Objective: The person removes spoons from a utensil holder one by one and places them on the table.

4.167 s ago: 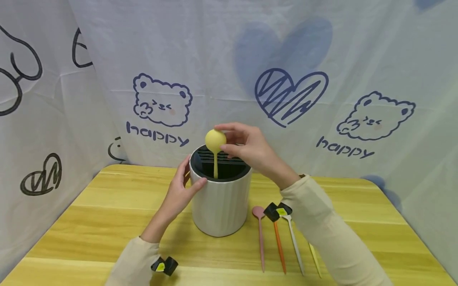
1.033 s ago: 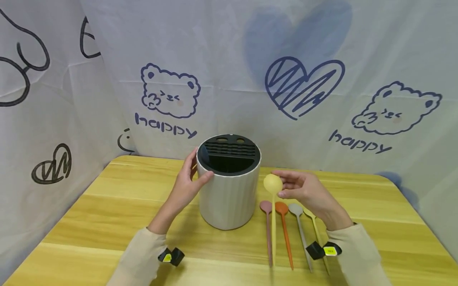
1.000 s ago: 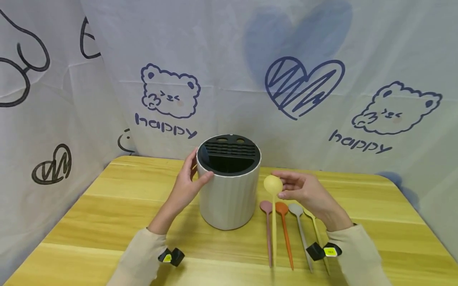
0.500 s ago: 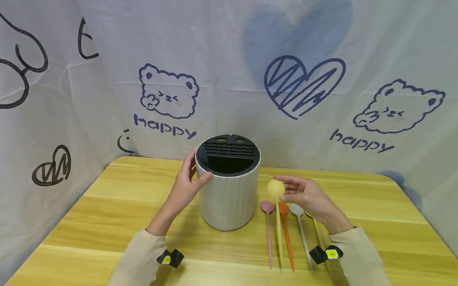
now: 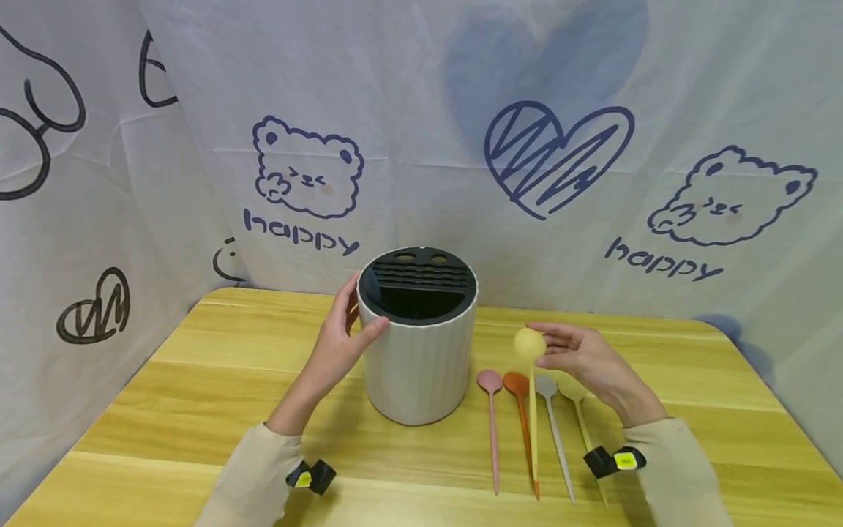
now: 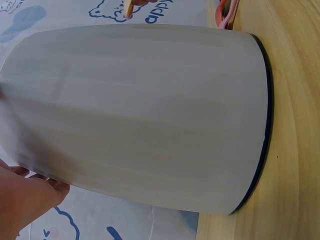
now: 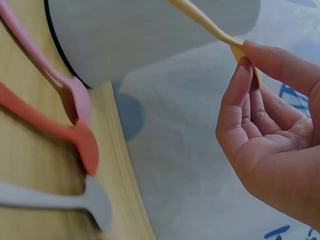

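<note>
A white ribbed utensil holder (image 5: pixel 420 373) with a black slotted insert (image 5: pixel 421 272) stands upright on the table. My left hand (image 5: pixel 332 355) holds its left side near the rim, thumb at the front and the other fingers partly hidden behind. To the right, my right hand (image 5: pixel 593 369) pinches a yellow spoon (image 5: pixel 530 344) by the edge of its bowl, with the handle hanging down. In the right wrist view, thumb and fingertips meet on the bowl of that yellow spoon (image 7: pixel 205 21). In the head view its handle overlaps the orange spoon lying on the table.
A pink spoon (image 5: pixel 490 382), an orange spoon (image 5: pixel 516 383), a grey spoon (image 5: pixel 546 386) and a pale yellow spoon (image 5: pixel 574 389) lie side by side on the wooden table (image 5: pixel 217 410), handles towards me. Printed cloth (image 5: pixel 421 88) hangs behind the table.
The yellow spoon, earlier upright over the holder's opening, has come down to the right with my right hand. In the last second it has shifted further right. My left hand keeps its hold.
</note>
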A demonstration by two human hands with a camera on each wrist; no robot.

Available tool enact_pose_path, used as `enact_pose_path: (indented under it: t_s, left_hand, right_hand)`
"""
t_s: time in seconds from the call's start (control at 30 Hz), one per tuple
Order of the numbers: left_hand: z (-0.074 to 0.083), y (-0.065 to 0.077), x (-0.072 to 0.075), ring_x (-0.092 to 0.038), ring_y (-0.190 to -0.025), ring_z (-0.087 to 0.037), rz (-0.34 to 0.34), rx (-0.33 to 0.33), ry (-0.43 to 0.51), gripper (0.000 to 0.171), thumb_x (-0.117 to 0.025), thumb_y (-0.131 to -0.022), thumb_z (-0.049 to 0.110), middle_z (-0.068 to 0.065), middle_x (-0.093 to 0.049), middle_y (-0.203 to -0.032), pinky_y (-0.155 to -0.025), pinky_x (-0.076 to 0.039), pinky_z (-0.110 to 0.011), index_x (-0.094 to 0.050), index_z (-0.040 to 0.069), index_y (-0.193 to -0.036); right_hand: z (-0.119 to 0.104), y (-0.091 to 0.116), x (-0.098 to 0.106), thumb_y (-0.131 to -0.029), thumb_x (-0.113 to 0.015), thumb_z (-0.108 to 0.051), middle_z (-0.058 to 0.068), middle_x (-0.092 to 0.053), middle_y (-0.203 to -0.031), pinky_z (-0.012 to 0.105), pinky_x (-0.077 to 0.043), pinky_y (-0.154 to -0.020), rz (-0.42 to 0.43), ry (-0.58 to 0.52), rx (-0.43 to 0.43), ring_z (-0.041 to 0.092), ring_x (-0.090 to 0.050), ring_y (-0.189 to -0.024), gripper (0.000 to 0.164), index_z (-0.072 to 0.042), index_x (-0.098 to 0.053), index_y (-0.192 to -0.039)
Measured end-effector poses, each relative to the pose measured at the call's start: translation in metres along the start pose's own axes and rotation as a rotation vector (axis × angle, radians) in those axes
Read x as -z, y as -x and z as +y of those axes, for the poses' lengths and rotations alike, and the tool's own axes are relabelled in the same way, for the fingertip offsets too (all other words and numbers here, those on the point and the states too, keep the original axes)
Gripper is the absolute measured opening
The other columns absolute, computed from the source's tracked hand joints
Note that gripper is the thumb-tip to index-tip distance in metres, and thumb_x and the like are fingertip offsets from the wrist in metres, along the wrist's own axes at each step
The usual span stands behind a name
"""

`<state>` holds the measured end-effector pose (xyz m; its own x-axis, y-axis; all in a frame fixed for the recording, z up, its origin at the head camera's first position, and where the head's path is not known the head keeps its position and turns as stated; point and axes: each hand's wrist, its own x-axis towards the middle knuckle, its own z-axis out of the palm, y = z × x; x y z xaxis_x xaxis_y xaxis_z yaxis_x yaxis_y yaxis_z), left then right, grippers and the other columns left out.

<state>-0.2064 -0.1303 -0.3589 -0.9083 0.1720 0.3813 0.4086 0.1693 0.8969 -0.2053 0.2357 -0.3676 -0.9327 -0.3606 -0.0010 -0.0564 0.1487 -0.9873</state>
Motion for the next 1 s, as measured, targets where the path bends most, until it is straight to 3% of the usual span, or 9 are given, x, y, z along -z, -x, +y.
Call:
enact_pose_path:
  t_s: [0.27, 0.47, 0.73, 1.0]
  left_hand:
    - [0.0, 0.0, 0.0, -0.023, -0.142, -0.032, 0.002, 0.006, -0.005, 0.077, -0.06, -0.091, 0.019, -0.014, -0.018, -0.158, -0.114, -0.023, -0.045, -0.017, 0.005, -0.153]
    - [0.0, 0.0, -0.001, -0.023, -0.142, -0.032, 0.006, 0.005, 0.002, 0.078, -0.061, -0.091, 0.018, -0.014, -0.018, -0.158, -0.114, -0.022, -0.046, -0.017, 0.005, -0.153]
    - [0.0, 0.001, 0.001, -0.023, -0.142, -0.031, 0.007, 0.008, -0.001, 0.078, -0.061, -0.091, 0.019, -0.013, -0.018, -0.158, -0.114, -0.023, -0.045, -0.017, 0.004, -0.153]
    - [0.0, 0.001, 0.0, -0.024, -0.142, -0.032, 0.001, -0.005, 0.006, 0.079, -0.062, -0.09, 0.019, -0.014, -0.018, -0.158, -0.114, -0.024, -0.046, -0.017, 0.003, -0.153]
  right_hand:
    - [0.004, 0.011, 0.023, -0.087, -0.066, 0.0, 0.005, -0.064, -0.108, 0.029, -0.054, -0.084, -0.007, 0.048, 0.001, 0.015, -0.061, -0.094, 0.063, 0.015, -0.035, -0.141]
    - [0.017, 0.021, 0.044, -0.088, -0.066, -0.002, 0.003, -0.06, -0.109, 0.029, -0.053, -0.084, -0.002, 0.074, -0.047, 0.013, -0.057, -0.095, 0.062, 0.013, -0.037, -0.14]
    - [0.033, 0.028, 0.075, -0.089, -0.063, 0.001, 0.001, -0.064, -0.107, 0.029, -0.053, -0.086, -0.052, 0.023, -0.038, 0.013, -0.062, -0.095, 0.044, -0.008, -0.057, -0.132]
    - [0.045, 0.035, 0.095, -0.09, -0.064, -0.004, -0.001, -0.063, -0.11, 0.027, -0.052, -0.086, -0.043, 0.08, -0.137, 0.012, -0.061, -0.097, 0.056, 0.01, -0.041, -0.14]
